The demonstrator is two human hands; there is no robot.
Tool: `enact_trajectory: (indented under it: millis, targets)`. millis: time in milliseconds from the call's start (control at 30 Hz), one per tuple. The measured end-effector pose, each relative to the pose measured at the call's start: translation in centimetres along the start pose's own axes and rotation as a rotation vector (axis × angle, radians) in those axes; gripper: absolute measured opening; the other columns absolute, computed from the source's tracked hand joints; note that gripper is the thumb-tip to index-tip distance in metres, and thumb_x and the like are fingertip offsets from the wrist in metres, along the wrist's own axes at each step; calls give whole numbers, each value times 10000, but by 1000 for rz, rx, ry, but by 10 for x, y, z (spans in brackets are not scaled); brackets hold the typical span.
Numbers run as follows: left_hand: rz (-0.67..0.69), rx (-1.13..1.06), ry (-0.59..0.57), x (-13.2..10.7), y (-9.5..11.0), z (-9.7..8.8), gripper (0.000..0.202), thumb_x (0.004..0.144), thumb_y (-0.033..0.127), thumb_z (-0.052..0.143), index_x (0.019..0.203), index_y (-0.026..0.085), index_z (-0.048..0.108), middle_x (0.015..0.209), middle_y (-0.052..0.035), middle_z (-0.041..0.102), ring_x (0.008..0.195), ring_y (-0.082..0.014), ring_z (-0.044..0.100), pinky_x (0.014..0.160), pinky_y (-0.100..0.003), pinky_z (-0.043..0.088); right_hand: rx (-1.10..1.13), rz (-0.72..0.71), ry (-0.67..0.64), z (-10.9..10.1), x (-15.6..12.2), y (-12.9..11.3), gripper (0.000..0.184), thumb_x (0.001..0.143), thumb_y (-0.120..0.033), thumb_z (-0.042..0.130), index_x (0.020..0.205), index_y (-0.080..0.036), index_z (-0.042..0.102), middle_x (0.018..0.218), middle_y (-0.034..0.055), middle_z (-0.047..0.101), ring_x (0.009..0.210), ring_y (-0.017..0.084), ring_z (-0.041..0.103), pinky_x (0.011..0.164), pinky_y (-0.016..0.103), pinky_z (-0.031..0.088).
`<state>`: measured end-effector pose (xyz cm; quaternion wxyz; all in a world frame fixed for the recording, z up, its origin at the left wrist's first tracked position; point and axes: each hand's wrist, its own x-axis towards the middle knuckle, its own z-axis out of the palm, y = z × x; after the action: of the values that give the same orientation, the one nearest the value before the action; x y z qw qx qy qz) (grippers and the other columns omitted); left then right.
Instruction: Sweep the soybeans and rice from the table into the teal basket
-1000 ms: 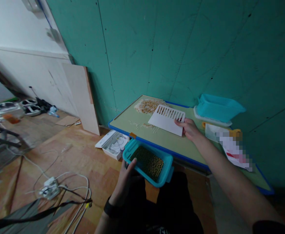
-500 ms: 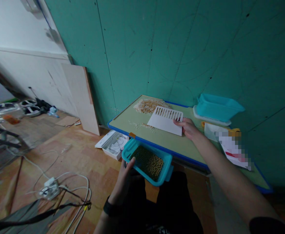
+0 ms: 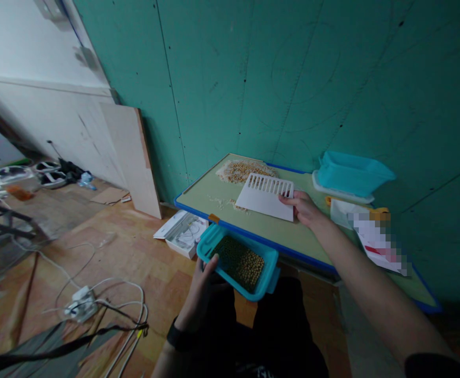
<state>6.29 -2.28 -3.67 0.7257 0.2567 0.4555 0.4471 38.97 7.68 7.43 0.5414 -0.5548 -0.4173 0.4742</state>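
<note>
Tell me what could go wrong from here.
The left hand grips the turquoise tub at one end, off the table; if that grip slips, the green beans and yellow beans could spill.

The right hand holds the white slotted board by loose grains; a careless sweep might scatter some onto the floor.

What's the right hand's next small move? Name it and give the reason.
I'd probably ease the flat white slotted plate toward the heap of tan beans and white grains: the right hand holds it close by, and the left hand holds a turquoise plastic box of green and tan beans near the blue-rimmed tabletop.
</note>
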Motion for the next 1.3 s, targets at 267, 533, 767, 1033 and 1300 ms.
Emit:
enact_trajectory:
  millis: [267,533,767,1033,1300]
  targets:
    - [-9,-3,14,2,-1,1,830,727,577,817,1436,326,467,1354,-170,648,1160,-402,673,845,-543,613,-7,1,-26,5,-2,0,427,504,-372,915,838,-180,732,832,65,776,763,241,696,698,338,522]
    - [-11,17,15,1,1,0,870,728,587,819,1469,332,441,1385,-172,629,1170,-416,668,846,-566,616,-7,11,-12,7,-4,-3,456,481,-371,922,848,-183,726,813,55,771,733,229,686,662,322,519]
    - [-4,4,2,-3,3,2,836,751,565,812,1464,353,431,1413,-164,614,1188,-410,661,841,-568,619,-21,9,-48,11,-9,-6,412,535,-366,907,859,-183,731,849,65,777,786,247,702,717,344,531]
    - [-15,14,26,-7,7,5,823,756,567,809,1461,345,448,1410,-159,626,1149,-396,684,821,-529,631,-15,-12,-21,13,-6,-3,462,508,-416,917,858,-196,710,838,65,771,811,268,703,725,358,524]
    - [27,3,1,-14,13,10,851,758,538,820,1488,351,426,1330,-136,680,1154,-399,674,861,-521,615,-5,14,-60,17,-10,-6,442,510,-367,909,867,-181,728,821,55,768,786,246,696,743,355,524]
